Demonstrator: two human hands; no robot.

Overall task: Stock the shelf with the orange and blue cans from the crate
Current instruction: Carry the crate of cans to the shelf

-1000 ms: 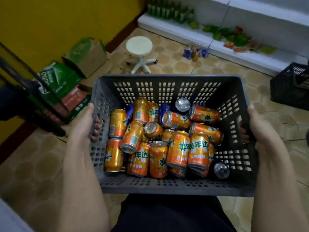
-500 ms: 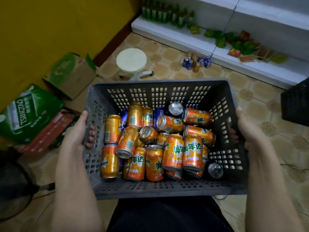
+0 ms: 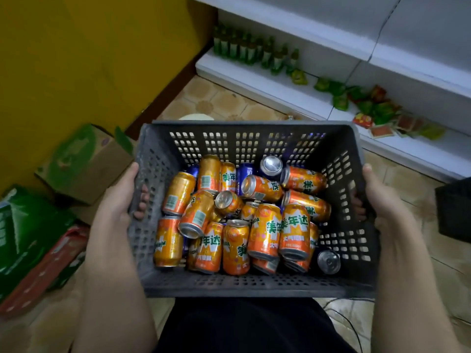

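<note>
I carry a grey perforated crate [image 3: 244,284] in front of my body. My left hand [image 3: 119,197] grips its left wall, fingers curled through the handle hole. My right hand [image 3: 377,197] grips the right wall the same way. Inside lie several orange cans [image 3: 265,230] in a loose heap, most on their sides. Blue cans [image 3: 243,174] show between them at the back, and one [image 3: 328,261] sits in the near right corner. The white shelf [image 3: 267,82] runs along the far side, low to the floor.
Green bottles [image 3: 244,49] and snack packets [image 3: 372,105] sit on the bottom shelf. Cardboard boxes [image 3: 84,164] and green packs [image 3: 23,233] lie along the yellow wall at left. A black crate [image 3: 453,207] stands on the floor at right. A white stool [image 3: 196,117] peeks over the crate's far rim.
I have moved closer to the shelf with the crate; the stool and the cans on the floor have slid behind the crate's far rim. Both hands keep their hold.
</note>
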